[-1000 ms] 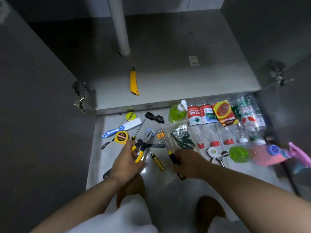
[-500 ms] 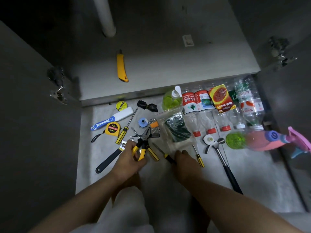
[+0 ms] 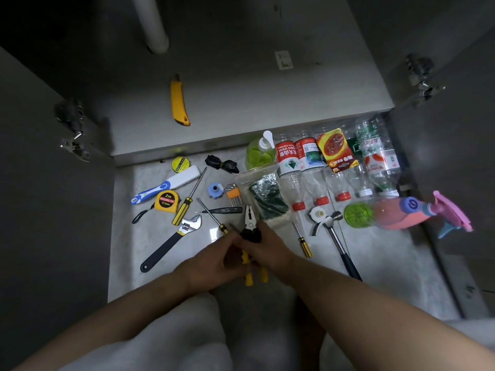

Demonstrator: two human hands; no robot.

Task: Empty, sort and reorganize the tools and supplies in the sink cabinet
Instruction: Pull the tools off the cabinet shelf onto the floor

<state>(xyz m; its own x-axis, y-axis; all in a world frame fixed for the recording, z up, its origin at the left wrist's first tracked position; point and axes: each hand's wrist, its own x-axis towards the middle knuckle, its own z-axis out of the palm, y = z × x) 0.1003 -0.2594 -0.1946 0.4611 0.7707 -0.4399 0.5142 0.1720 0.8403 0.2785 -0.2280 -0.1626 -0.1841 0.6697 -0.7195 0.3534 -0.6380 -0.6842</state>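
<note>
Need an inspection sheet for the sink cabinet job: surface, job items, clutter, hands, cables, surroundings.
Surface: pale floor in front of the cabinet, with tools and bottles laid out on it.
Job's things: pliers held above the floor; wrench, tape measure, screwdrivers and hammer lying flat; plastic bottles in a row, spray bottle on its side; yellow utility knife alone on the cabinet floor.
Clutter: clear bag holding something dark green, beside the bottles.
Hands: left hand and right hand both grip the pliers.
Cables: nothing seen.
Surroundings: cabinet doors open; white pipe at the back.
</note>
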